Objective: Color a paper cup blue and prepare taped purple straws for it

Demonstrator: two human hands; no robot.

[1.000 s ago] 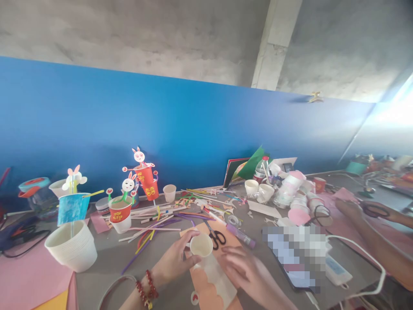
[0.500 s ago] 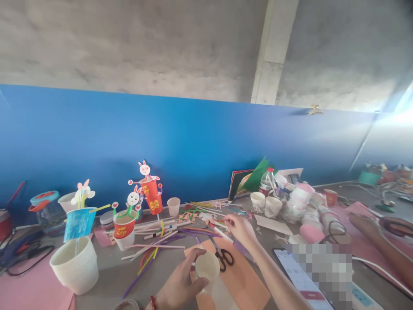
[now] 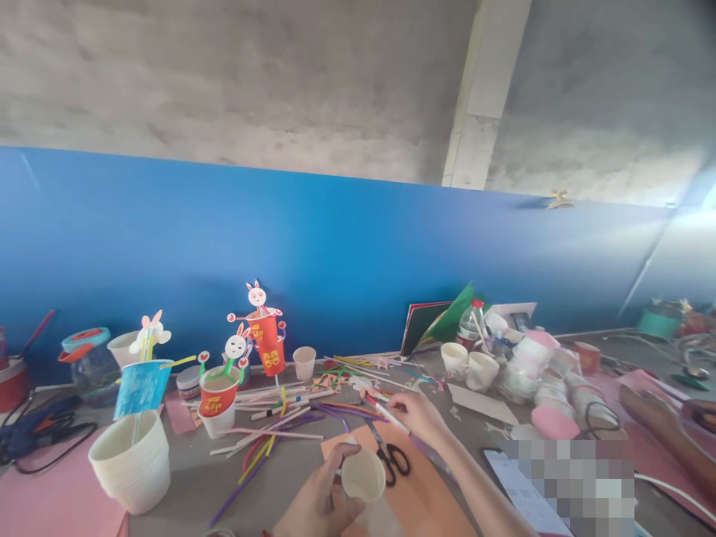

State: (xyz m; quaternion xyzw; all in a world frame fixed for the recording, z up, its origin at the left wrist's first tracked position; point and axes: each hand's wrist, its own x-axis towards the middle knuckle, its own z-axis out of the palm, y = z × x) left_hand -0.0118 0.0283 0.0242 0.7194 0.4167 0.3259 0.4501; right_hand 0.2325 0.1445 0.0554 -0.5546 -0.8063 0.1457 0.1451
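Our left hand (image 3: 313,503) curls its fingers (image 3: 334,464) around a small paper cup (image 3: 363,475), tipped so its mouth faces us, low over the orange paper (image 3: 430,496) on the counter (image 3: 190,477). Our right hand (image 3: 417,414) reaches out and pinches a white stick (image 3: 388,414) among the scattered straws (image 3: 268,418). The scissors (image 3: 391,456) lie between both hands, within easy reach. A stack of cups (image 3: 131,462) stands well to the left.
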